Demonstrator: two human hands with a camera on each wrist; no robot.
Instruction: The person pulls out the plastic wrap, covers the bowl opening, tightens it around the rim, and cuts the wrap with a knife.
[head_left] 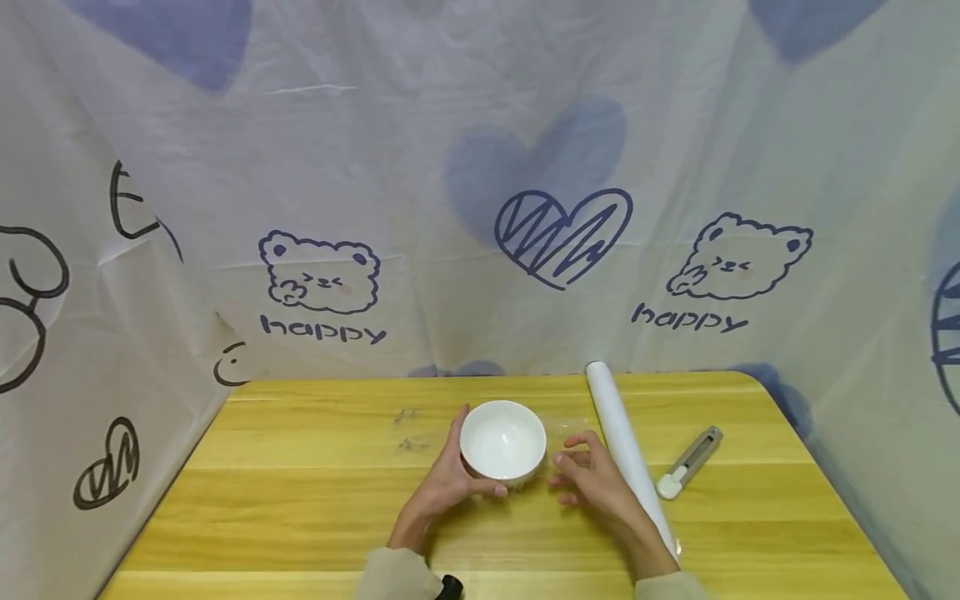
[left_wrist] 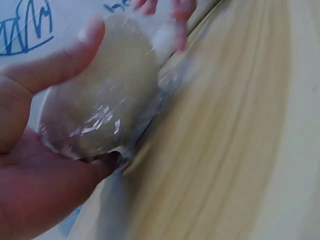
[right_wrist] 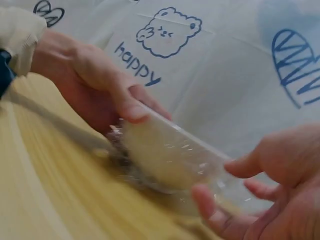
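A white bowl [head_left: 503, 442] with clear plastic film [left_wrist: 102, 117] clinging around its outside stands over the middle of the table. My left hand [head_left: 457, 471] grips the bowl from the left, thumb at the near side and fingers around the far side. Crinkled film bunches under the bowl near the left fingers, as the left wrist view shows. Just right of the bowl is my right hand [head_left: 592, 479], its fingers loosely bent. In the right wrist view, the right thumb [right_wrist: 245, 167] and fingertips are spread apart beside the film-covered side of the bowl.
A long white roll [head_left: 626, 442] lies slanted on the wooden table [head_left: 300, 500], close to my right forearm. Right of it lies a grey and white utility knife [head_left: 690, 462]. A printed cloth [head_left: 420, 167] hangs behind and at both sides of the table.
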